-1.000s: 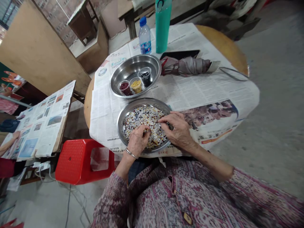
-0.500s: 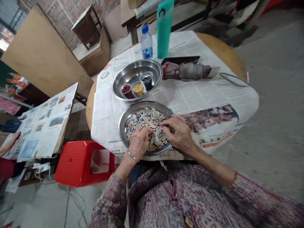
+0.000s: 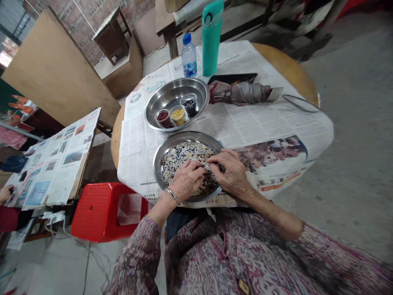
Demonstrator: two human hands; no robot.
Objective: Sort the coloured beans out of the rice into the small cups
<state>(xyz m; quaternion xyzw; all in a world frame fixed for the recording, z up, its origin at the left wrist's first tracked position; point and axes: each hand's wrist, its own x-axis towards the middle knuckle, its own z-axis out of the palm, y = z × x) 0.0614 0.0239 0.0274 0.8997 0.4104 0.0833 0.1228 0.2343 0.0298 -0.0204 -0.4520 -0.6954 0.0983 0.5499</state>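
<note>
A steel basin (image 3: 157,157) in front of me holds a mix of white, yellow, dark red and black grains and beans (image 3: 181,157). My left hand (image 3: 188,179) is over the near part of the mix, its fingers curled and their tips together. From the right side my right hand (image 3: 231,173) reaches over the rim, thumb and forefinger close together near the left fingertips. Whatever is pinched in either hand is too small to make out. Behind, a second steel basin (image 3: 172,92) contains three clear cups, with red beans (image 3: 163,117), yellow beans (image 3: 178,116) and black beans (image 3: 189,103).
Newspaper (image 3: 260,119) covers the round table. Toward the back stand a water bottle (image 3: 189,57) and a teal bottle (image 3: 211,41), with a folded umbrella (image 3: 242,93) to their right. A red stool (image 3: 95,211) is at left, beside another newspaper-covered table (image 3: 66,149) with a person's hand (image 3: 5,193).
My left hand has moved right and slightly forward, close to the right fingertips. My right hand has barely moved. At far left, the other person's hand has drawn back toward the edge.
</note>
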